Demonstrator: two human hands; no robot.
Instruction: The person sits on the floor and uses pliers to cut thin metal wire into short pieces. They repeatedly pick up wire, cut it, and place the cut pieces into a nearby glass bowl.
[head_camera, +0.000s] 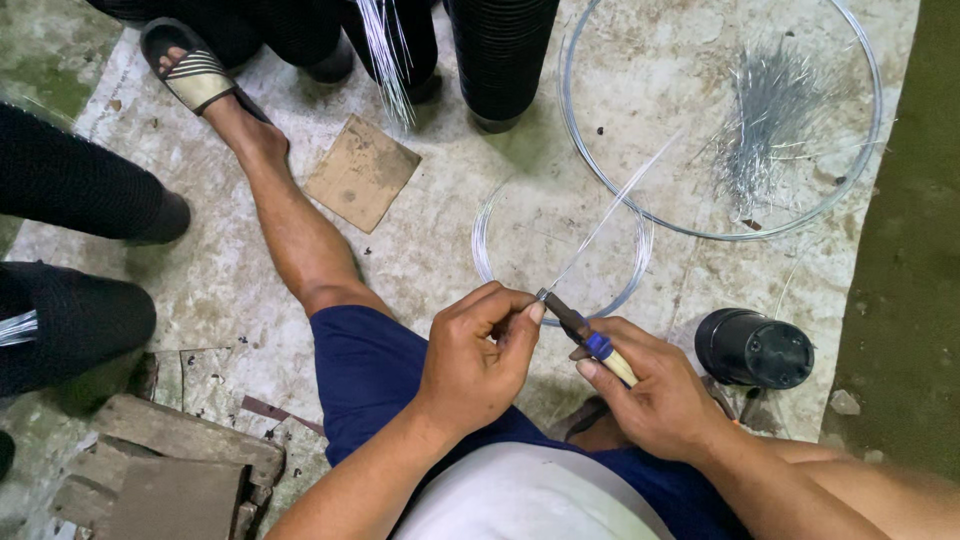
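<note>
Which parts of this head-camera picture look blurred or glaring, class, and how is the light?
Head view: soft, even light, faint shadows; the wire pulled from the left hand and right hand streaks with motion blur; cut wire pile glints pale.

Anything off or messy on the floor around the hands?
Mostly tidy. Cut wire pieces lie in a loose, splayed heap inside the big wire hoop, and a black pot lies tipped on its side beside the right hand. Nothing looks damaged.

A thin silvery wire (605, 215) runs taut and slanted from the pliers' tip up toward the wire coils. The pliers (585, 338), dark-jawed with blue-and-tan handles, lie angled, nose pointing upper-left.
</note>
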